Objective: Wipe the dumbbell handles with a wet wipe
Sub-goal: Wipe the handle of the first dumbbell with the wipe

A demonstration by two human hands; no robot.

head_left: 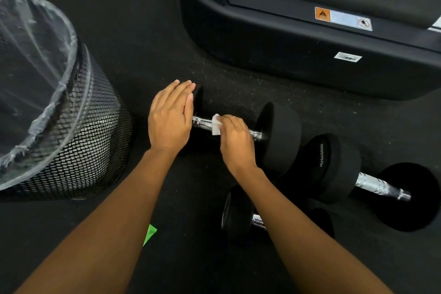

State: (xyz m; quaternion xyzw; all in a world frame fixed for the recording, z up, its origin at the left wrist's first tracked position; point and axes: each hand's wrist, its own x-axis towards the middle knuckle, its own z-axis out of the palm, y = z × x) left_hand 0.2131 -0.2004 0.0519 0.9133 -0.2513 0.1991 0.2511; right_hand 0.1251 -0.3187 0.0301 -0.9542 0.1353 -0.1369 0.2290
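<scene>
Wet wipe (216,124), white, folded small, sits on the chrome handle (202,123) of the dumbbell (278,138) lying mid-floor. My right hand (236,142) is curled over that handle, pinching the wipe against it. My left hand (170,116) lies flat, fingers straight and together, on the dumbbell's left head, gripping nothing. I count three dumbbells: this one, a second (346,168) to the right with pale lettering on its head, too small to read, and a third (241,213) nearer, partly under my right forearm. One mesh bin (78,148) with clear liner at left. Treadmill base (298,50) far right carries an orange warning sticker (322,14) and a barcode label (348,57), text unreadable. Green scrap (149,234) by my left forearm.
</scene>
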